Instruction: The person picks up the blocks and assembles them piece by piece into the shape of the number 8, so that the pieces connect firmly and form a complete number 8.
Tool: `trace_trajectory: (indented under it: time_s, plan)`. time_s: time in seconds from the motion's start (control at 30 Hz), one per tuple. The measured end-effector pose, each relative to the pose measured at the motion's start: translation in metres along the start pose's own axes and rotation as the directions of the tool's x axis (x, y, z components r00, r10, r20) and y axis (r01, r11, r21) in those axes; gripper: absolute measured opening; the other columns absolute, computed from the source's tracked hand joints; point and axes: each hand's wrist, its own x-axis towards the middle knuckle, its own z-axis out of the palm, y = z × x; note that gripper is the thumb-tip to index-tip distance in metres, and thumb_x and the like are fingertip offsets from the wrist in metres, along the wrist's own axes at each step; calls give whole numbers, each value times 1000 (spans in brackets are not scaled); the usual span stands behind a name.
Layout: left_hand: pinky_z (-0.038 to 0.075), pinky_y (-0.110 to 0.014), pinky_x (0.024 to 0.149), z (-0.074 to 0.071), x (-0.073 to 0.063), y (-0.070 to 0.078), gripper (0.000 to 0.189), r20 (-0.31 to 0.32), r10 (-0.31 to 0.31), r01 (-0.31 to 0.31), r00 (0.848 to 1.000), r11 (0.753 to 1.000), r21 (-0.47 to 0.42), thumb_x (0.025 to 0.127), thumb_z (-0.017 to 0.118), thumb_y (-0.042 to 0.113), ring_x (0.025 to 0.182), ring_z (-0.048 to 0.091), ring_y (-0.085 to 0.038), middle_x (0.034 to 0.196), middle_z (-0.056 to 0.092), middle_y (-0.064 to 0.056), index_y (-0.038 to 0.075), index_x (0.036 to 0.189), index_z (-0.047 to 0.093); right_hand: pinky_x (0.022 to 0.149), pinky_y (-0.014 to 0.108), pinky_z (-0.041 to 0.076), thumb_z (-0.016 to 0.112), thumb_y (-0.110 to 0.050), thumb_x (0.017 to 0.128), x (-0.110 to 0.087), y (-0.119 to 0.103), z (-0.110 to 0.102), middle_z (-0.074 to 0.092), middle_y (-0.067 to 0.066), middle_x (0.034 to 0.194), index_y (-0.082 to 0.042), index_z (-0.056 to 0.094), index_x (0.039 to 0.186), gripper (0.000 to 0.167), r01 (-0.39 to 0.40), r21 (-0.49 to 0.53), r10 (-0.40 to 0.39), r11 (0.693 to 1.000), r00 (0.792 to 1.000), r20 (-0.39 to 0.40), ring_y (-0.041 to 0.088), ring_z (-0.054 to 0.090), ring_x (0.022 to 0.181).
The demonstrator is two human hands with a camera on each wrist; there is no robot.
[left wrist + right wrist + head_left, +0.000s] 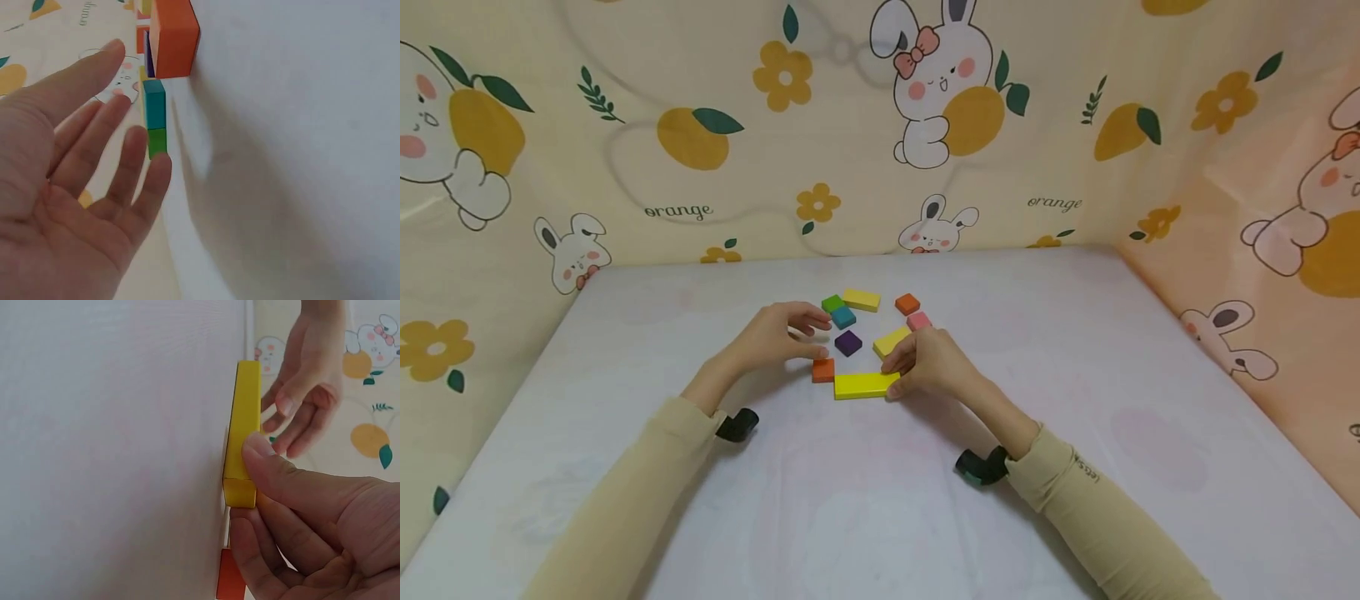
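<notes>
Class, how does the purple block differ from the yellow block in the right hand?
The purple block is short, whereas the yellow block is long. The right hand pinches the yellow block, while no hand touches the purple block. Both are plain, single-coloured blocks.

Site: screened tabletop booth [760, 158]; whether in a home or lab, I cannot tell. Evidence: sheeting [850, 150] printed with rabbits [925, 143] and oranges [973, 121] rises behind the pale table [850, 500] and along both sides; the person [613, 500] at it wears black wrist cameras [981, 468].
</notes>
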Motion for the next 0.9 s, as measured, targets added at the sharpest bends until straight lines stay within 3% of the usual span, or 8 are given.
trace_trajectory:
  time_s: [0.23,0.63,0.9]
  plan:
    - [51,-36,89,3,20,0,47,107,-1,9,994,998,-68,84,80,13,106,60,-23,120,67,0,10,127,62,73,27,55,92,-10,67,1,2,-1,71,-2,82,-10,78,91,28,11,-4,-11,1000,1000,6,16,65,76]
    - [47,-36,95,6,40,-1,54,223,-10,29,975,996,-82,84,79,7,109,59,-22,127,63,0,9,133,58,73,27,55,91,-10,67,2,3,-1,71,-3,80,-9,77,90,27,58,-16,-58,998,998,11,14,66,76]
    - [47,-34,96,6,45,0,52,244,-43,62,969,996,-71,84,79,5,109,59,-21,125,65,0,7,132,58,74,26,55,91,-9,67,3,3,1,72,-4,81,-10,78,91,27,60,-31,-59,998,998,18,13,67,77]
